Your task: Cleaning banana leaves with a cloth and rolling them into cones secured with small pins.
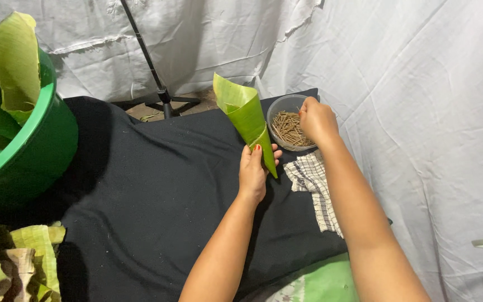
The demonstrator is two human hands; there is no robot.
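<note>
My left hand [254, 168] grips a green leaf rolled into a cone [247, 118], wide mouth up and point down, held above a black cloth [152, 190]. My right hand [317, 120] reaches into a clear plastic bowl [282, 106] holding several thin brown sticks [287, 128]; its fingers are curled among the sticks, and I cannot tell whether they pinch one.
A green tub [34, 151] with large leaves [6, 61] stands at the left. Leaf scraps [18, 257] lie at the lower left. A checked cloth [314, 187] lies beside the bowl. A black stand [163, 98] rises at the back. White sheets [420, 112] surround the spot.
</note>
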